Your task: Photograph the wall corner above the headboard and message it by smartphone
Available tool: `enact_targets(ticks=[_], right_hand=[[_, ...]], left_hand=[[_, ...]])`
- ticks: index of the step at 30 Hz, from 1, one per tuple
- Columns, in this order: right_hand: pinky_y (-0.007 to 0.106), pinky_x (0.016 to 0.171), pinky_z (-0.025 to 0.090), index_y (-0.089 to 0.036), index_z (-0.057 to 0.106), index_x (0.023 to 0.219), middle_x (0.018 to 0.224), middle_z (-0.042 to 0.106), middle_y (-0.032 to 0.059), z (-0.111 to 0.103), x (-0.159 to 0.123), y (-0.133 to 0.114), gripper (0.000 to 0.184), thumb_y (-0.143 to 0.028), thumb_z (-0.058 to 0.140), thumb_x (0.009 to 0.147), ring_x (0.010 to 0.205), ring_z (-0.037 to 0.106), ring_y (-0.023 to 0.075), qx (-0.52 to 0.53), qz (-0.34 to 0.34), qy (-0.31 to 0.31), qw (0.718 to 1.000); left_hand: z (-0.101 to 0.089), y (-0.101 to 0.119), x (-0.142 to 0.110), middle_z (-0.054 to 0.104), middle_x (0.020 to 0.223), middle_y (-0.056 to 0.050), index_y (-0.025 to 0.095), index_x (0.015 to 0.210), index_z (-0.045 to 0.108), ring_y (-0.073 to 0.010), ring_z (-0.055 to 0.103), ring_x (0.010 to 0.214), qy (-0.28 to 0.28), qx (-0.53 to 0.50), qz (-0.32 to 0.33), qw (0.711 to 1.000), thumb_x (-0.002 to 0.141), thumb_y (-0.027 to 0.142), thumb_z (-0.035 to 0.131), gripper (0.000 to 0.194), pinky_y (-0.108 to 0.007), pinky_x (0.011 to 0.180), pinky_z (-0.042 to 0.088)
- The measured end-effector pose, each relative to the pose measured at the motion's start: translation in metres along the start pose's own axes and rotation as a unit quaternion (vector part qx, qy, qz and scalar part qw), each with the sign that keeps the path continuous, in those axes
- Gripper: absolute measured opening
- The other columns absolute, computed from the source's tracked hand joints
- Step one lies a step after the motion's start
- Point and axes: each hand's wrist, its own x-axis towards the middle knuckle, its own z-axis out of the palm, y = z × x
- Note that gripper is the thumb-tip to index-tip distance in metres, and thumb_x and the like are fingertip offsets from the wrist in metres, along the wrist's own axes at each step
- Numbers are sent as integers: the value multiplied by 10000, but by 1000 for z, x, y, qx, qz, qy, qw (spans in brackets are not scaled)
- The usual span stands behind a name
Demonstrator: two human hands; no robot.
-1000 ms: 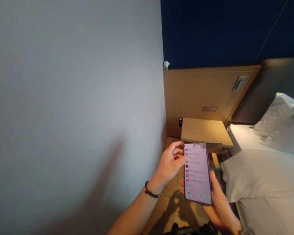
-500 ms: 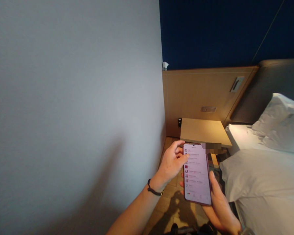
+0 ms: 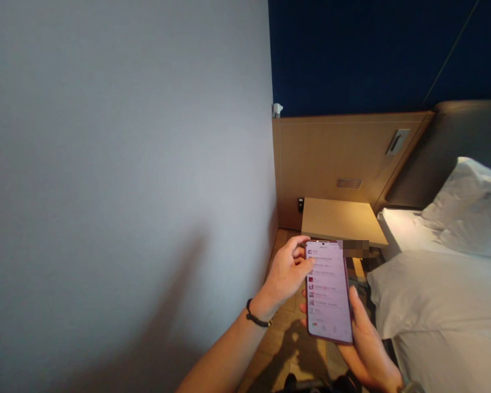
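A smartphone [image 3: 329,295] with a lit screen showing a list of rows is held upright in front of me. My right hand [image 3: 366,338] cradles it from behind and below, its thumb along the right edge and fingertips showing past the left edge. My left hand [image 3: 288,270] is at the phone's upper left corner. Its thumb lies over the screen's left side and the index finger reaches the top edge; the other fingers are curled and partly hidden. A dark bracelet [image 3: 257,316] circles the left wrist.
A wooden bedside shelf [image 3: 337,218] projects beyond the phone, below a wood panel [image 3: 311,153] with a socket plate [image 3: 349,184]. A plain grey wall [image 3: 147,164] fills the left. On the right is a bed with white bedding [image 3: 442,289] and a pillow [image 3: 474,207].
The view has shifted very slightly. Both hands keep the same places on the phone, and the list on its screen looks the same.
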Motion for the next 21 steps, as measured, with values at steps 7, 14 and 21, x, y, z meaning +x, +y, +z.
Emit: enact_targets(ticks=[7, 14, 21], right_hand=[[576, 1000, 436, -178, 718, 1101, 1150, 685, 184, -1, 0, -1, 677, -709, 699, 682, 1005, 659, 368, 7, 4, 4, 1000], [564, 1006, 438, -178, 722, 1090, 1126, 697, 175, -4, 3, 0, 667, -716, 680, 697, 1000, 664, 354, 5, 5, 2, 1000], [557, 991, 457, -191, 698, 1142, 1155, 688, 162, -6, 6, 2, 646, -705, 629, 756, 996, 668, 337, 13, -2, -16, 1000]], left_hand=[[-1, -2, -1, 653, 880, -43, 145, 1227, 496, -139, 607, 753, 1, 8, 2, 1000, 774, 236, 613, 477, -252, 677, 463], [-1, -2, 0, 634, 817, -22, 129, 1211, 508, -139, 599, 739, 8, 10, 2, 1000, 787, 226, 589, 442, -254, 679, 452], [-3, -8, 0, 643, 800, -13, 142, 1246, 480, -144, 612, 769, 19, -8, 10, 1000, 821, 254, 581, 451, -263, 712, 454]])
